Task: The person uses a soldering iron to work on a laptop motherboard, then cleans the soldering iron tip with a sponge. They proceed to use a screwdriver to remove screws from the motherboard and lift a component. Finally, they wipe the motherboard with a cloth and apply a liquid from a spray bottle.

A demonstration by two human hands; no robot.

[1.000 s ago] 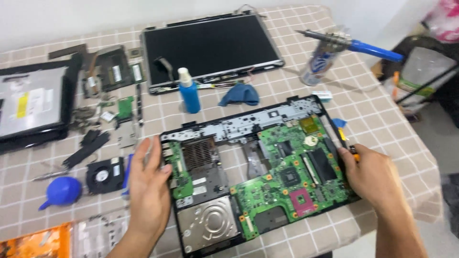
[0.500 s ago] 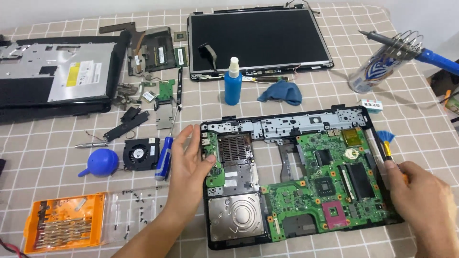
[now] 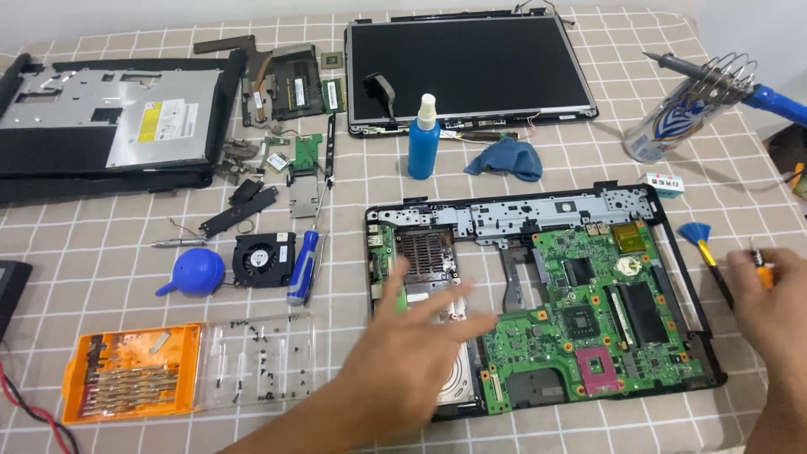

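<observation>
An opened black laptop base (image 3: 538, 210) lies on the checked tablecloth, with a green motherboard (image 3: 588, 319) exposed inside. My left hand (image 3: 412, 353) hovers blurred over its lower left part, fingers spread and holding nothing. It partly covers the silver hard drive (image 3: 458, 382) below the copper-coloured heatsink grille (image 3: 424, 250). My right hand (image 3: 769, 307) is just past the base's right edge, closed on a small orange-tipped tool (image 3: 761, 271). A blue-bristled brush (image 3: 696, 234) lies beside it, its handle running under that hand.
Behind the base are a detached screen panel (image 3: 471, 63), a blue spray bottle (image 3: 423, 139), a blue cloth (image 3: 508, 158) and a soldering iron on a can stand (image 3: 672, 126). To the left lie a screwdriver (image 3: 303, 267), fan (image 3: 263, 259), blue blower (image 3: 197, 273), orange bit case (image 3: 134, 370) and screw tray (image 3: 261, 357).
My left hand has lifted off the base's left edge and swung right over the board with its fingers spread. My right hand has drawn back off the base's right side. The view has shifted.
</observation>
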